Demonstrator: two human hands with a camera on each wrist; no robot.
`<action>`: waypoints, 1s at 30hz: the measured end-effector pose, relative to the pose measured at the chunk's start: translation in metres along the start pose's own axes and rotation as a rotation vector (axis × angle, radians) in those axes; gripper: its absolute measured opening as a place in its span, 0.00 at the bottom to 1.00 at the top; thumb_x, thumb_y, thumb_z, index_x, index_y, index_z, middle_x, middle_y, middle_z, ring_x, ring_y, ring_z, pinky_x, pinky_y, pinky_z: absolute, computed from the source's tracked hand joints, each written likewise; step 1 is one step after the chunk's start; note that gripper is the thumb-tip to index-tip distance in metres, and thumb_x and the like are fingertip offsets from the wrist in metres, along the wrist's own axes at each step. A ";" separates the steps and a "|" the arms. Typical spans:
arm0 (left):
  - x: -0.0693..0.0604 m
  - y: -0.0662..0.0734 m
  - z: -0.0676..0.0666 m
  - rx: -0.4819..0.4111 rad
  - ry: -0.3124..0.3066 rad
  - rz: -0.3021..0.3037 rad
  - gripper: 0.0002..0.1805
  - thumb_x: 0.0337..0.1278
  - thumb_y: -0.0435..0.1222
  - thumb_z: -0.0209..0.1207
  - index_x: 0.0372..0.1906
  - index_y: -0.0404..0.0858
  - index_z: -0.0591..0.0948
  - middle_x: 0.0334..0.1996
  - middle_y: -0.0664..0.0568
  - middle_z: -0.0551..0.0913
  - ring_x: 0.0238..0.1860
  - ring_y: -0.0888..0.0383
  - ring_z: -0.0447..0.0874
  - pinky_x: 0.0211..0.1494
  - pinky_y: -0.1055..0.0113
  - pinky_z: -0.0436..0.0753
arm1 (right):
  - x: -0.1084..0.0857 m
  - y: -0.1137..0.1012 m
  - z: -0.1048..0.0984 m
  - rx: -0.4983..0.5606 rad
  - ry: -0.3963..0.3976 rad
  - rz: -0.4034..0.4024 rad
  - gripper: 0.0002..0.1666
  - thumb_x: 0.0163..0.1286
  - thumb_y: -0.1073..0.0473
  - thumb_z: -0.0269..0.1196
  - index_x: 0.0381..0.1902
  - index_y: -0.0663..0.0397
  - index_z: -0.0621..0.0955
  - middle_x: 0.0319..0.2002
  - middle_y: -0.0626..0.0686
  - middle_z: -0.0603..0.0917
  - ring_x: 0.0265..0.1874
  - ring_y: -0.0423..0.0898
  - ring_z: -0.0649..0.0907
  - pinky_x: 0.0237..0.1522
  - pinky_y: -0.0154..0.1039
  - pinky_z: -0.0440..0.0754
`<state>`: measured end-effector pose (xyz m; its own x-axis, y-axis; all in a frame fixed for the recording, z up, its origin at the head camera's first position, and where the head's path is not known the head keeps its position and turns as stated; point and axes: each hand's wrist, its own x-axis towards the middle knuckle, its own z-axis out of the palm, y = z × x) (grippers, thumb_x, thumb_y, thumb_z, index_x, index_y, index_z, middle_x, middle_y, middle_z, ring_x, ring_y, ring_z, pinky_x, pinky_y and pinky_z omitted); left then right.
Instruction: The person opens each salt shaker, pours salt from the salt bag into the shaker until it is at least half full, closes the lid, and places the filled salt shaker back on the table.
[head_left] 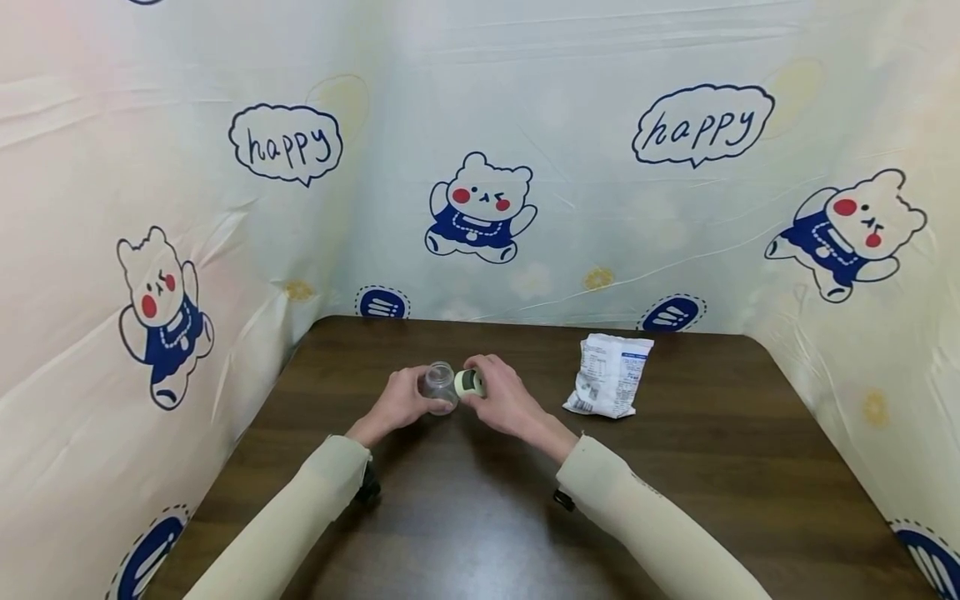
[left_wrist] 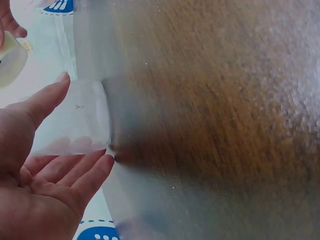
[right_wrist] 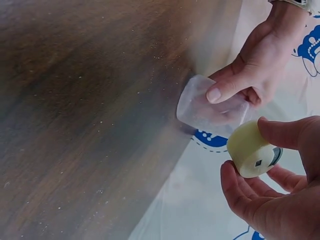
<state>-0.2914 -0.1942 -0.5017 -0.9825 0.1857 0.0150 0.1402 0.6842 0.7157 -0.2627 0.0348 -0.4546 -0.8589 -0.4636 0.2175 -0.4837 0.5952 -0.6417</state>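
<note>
A clear jar (head_left: 440,385) with an uncovered mouth stands on the brown table. My left hand (head_left: 402,398) grips it from the left, with the thumb on the near side, as the left wrist view of the jar (left_wrist: 80,117) also shows. Just right of the jar's mouth, my right hand (head_left: 504,395) pinches a pale green lid (head_left: 468,383) between thumb and fingers. In the right wrist view the lid (right_wrist: 250,150) is tilted and apart from the jar (right_wrist: 210,105). Dark markings show on its end. The lid's inside is hidden.
A white printed packet (head_left: 610,375) lies on the table (head_left: 712,467) to the right of my hands. Behind the table hangs a pale curtain (head_left: 570,208) with bear drawings, and it also runs along both sides.
</note>
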 end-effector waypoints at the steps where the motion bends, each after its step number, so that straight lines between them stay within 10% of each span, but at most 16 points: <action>1: 0.001 0.000 0.000 -0.002 0.000 0.000 0.31 0.50 0.40 0.82 0.59 0.34 0.84 0.48 0.45 0.87 0.45 0.50 0.84 0.57 0.50 0.84 | -0.002 0.000 -0.001 0.005 0.004 -0.001 0.27 0.73 0.59 0.72 0.65 0.59 0.78 0.59 0.57 0.79 0.48 0.50 0.80 0.49 0.45 0.81; 30: 0.002 0.001 0.001 0.018 -0.008 0.029 0.31 0.50 0.38 0.82 0.58 0.32 0.83 0.46 0.45 0.87 0.45 0.50 0.85 0.54 0.50 0.85 | -0.069 0.024 -0.025 -0.028 0.075 0.012 0.26 0.67 0.63 0.76 0.61 0.59 0.80 0.55 0.55 0.81 0.47 0.49 0.82 0.49 0.47 0.81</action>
<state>-0.2932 -0.1926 -0.5014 -0.9770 0.2112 0.0293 0.1704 0.6911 0.7024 -0.2194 0.0971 -0.4663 -0.8742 -0.4068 0.2651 -0.4772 0.6189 -0.6239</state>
